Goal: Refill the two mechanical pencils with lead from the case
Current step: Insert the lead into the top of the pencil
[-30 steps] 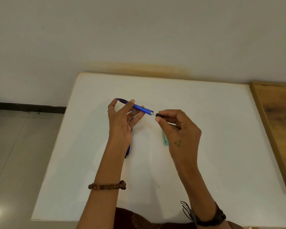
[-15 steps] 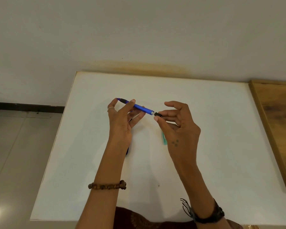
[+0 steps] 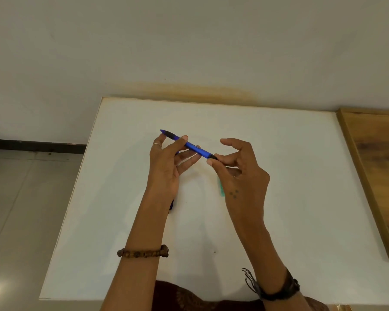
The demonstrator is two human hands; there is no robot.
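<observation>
- I see the left hand (image 3: 166, 167) holding one blue pencil (image 3: 189, 145) above the surface (image 3: 301, 198), roughly level, tip pointing left and away; the thumb presses the barrel against the other fingers (image 3: 186, 157), which lie fairly straight beneath it.
- The right hand (image 3: 240, 173) pinches the dark cap (image 3: 212, 156) at the pencil's rear end between thumb and forefinger; the remaining fingers are loosely spread.
- My judgement: the cap is being seated on the barrel, so this pencil looks close to done.
- Handling, as I judge it: the pencil is light, stiff plastic, smooth along the barrel. The dark grip section near the tip is the surest place to hold; the cap is tiny and easy to drop, so a fingertip pinch suits it.
- Lead itself would be thin and brittle; I would take it only by light fingertip contact and feed it straight, never bent.
- The second pencil (image 3: 171, 204) lies on the surface, mostly hidden under the left wrist; only a blue stretch shows.
- The case (image 3: 221, 187), a pale green sliver, lies on the surface just beside the right hand, partly hidden by it. I cannot tell whether it is open or what lead remains inside.
</observation>
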